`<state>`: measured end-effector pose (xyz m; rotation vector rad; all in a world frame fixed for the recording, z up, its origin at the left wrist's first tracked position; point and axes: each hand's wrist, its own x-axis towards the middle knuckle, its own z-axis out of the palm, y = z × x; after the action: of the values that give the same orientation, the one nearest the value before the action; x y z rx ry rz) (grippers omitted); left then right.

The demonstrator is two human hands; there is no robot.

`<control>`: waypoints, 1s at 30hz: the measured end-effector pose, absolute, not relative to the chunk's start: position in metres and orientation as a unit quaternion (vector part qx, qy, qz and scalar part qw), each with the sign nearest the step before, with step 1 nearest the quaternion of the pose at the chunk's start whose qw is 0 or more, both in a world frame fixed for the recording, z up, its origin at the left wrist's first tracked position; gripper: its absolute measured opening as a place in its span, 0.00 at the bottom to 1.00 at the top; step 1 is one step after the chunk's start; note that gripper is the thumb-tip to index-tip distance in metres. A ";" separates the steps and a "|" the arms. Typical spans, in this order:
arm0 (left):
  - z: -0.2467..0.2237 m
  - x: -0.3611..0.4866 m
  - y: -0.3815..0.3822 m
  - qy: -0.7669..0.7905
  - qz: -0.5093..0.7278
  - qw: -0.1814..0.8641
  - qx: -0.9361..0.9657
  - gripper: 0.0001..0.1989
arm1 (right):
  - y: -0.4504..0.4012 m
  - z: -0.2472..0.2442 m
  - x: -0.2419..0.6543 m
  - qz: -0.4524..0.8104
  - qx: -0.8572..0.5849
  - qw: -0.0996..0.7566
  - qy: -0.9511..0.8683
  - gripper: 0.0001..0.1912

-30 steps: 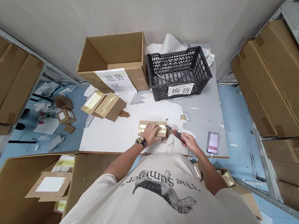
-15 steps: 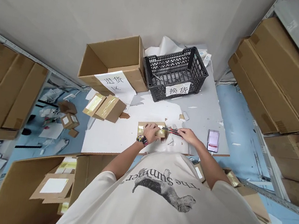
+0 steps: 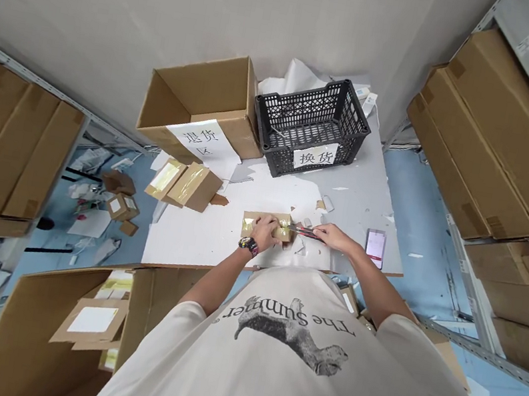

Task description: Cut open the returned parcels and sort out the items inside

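A small cardboard box (image 3: 248, 224) with shiny yellowish tape lies on the white table in front of me. My left hand (image 3: 266, 231), with a watch at its wrist, grips the box from above, its fingers bent over the top. In my right hand (image 3: 332, 236) is a red-and-black box cutter (image 3: 307, 232). The cutter points left, and its tip reaches the taped right end of the box. Exactly how deep the tip sits I cannot tell.
Two taped boxes (image 3: 195, 188) stand left on the table (image 3: 175, 244). Behind are a large open carton (image 3: 201, 89) and a black plastic crate (image 3: 318, 122), both with paper signs. A phone (image 3: 374, 247) lies at right. A big carton (image 3: 25, 320) with parcels stands below left.
Both hands stay at the same box, with the cutter's tip still at its right end. The view has shifted slightly; little else differs.
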<state>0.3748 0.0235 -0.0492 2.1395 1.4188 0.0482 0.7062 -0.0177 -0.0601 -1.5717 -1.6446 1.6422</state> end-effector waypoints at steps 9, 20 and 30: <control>-0.048 0.375 0.036 0.526 0.014 0.305 0.794 0.23 | -0.017 -0.054 0.708 0.612 -0.542 0.211 -0.536 0.26; -0.039 0.396 0.002 0.497 0.233 0.452 0.703 0.32 | -0.064 -0.068 0.640 0.415 -0.709 0.404 -0.403 0.37; -0.046 0.278 -0.021 0.672 0.403 0.513 0.350 0.44 | -0.016 -0.030 0.514 0.298 -0.543 0.119 -0.776 0.25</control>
<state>0.2785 -0.0210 -0.0460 0.8417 1.6166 0.9687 0.5144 -0.0161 -0.0301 -1.5862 -2.2690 0.8711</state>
